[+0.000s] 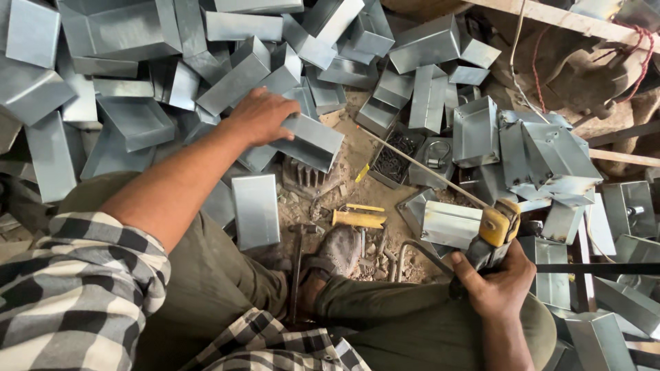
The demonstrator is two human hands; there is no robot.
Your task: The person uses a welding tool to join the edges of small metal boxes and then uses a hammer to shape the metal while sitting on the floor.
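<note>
Among pile, left hand (261,115) clasps metal box (311,141); right hand (496,278) grips tool (493,237).

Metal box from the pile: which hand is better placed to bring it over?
Left, probably. The left hand already rests on a metal box in the pile, while the right hand is occupied gripping the yellow-headed tool.

Boxes (313,141): thin sheet metal, grey galvanised look, smooth, dull sheen, sharp folded edges. Tool (491,237): dark worn metal body, yellow matt plastic cap, scuffed. Handle (357,219) on floor: yellow plastic, grimy. Floor (344,182): rough dirt and grit. Shirt (75,288): soft checked cloth, matt. Trousers (199,275): olive cloth, matt. Beam (550,15): bare rough wood. Cord (636,48): red twisted fibre.
</note>
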